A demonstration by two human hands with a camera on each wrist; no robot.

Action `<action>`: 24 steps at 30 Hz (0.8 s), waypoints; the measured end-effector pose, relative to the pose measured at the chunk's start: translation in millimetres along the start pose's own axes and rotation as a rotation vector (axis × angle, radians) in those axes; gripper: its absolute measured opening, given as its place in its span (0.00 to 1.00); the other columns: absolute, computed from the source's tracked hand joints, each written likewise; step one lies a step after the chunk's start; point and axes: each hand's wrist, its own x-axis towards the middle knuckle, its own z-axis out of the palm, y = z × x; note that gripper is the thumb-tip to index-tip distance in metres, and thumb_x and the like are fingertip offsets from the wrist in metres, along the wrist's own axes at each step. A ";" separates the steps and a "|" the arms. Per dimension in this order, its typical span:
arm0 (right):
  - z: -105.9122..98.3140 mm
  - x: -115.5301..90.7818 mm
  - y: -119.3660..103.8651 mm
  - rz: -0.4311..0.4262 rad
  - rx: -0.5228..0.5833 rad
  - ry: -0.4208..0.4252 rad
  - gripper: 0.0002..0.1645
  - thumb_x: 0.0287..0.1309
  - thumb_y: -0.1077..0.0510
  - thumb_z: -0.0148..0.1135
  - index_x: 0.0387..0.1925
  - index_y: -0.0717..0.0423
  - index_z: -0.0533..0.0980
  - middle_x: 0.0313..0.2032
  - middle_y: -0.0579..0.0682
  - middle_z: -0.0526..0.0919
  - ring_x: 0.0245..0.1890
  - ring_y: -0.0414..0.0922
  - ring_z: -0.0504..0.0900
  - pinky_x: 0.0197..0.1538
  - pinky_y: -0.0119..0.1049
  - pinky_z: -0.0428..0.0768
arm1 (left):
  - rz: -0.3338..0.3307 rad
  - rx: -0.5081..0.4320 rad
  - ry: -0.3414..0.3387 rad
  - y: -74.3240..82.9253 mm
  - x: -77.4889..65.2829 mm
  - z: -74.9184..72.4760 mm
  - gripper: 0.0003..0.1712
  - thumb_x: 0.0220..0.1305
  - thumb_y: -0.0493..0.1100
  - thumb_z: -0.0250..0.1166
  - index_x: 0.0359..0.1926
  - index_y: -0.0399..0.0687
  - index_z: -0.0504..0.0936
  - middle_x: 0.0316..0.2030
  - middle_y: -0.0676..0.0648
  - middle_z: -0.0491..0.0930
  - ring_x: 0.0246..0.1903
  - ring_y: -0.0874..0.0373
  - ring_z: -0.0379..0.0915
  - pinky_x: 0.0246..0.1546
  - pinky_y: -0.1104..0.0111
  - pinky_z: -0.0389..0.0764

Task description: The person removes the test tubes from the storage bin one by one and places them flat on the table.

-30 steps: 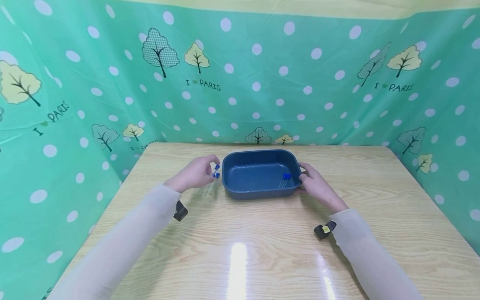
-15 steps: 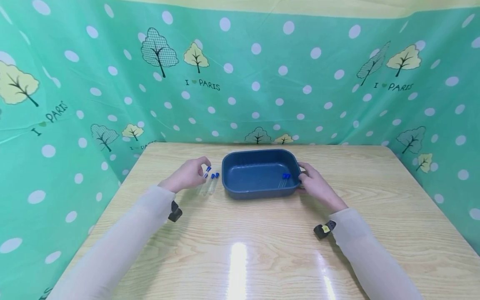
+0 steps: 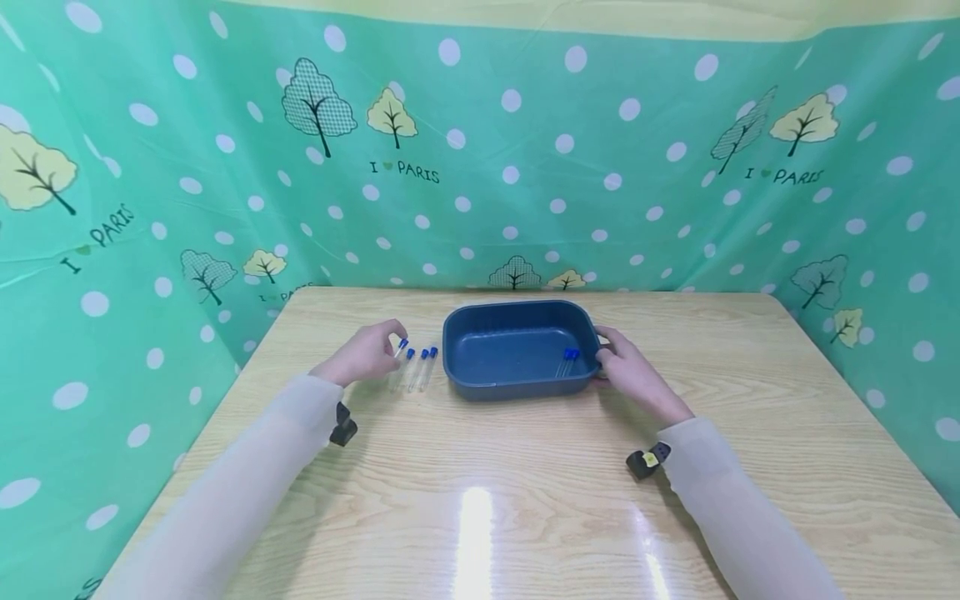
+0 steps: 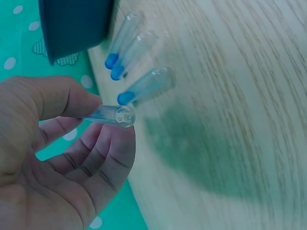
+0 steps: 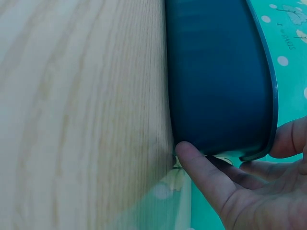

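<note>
Your left hand [image 3: 365, 354] is pinching a slender, clear, blue-capped tube [image 4: 111, 116] between thumb and fingers. A slip is looking possible, since that light pinch is bearing on a smooth, round wall. Just beside those fingertips, three matching blue-capped clear tubes [image 4: 147, 86] are lying on the pale wood-grain table [image 3: 555, 450]; a brushing finger could be setting them rolling. Farther out, your right hand [image 3: 636, 377] is gripping the right end of a dark blue, rounded-rectangular bin [image 3: 517, 390], apparently plastic. An uneven pull there could be sliding the two blue-capped tubes [image 3: 572, 355] lying inside, near your right fingers.

Your left fingers are covering part of the pinched tube, so its cap's fit is remaining unverified. The bin's end is hiding some right fingertips. Whether the tubes are glass or plastic, you cannot be telling.
</note>
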 end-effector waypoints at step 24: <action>-0.4 1.9 2.4 0.003 -0.011 0.009 0.33 0.68 0.63 0.32 0.73 0.61 0.45 0.63 0.73 0.60 0.59 0.65 0.69 0.51 0.51 0.77 | -0.099 -0.068 -0.054 -18.5 6.1 7.5 0.29 0.57 0.33 0.61 0.61 0.38 0.66 0.29 0.43 0.78 0.25 0.53 0.75 0.27 0.65 0.74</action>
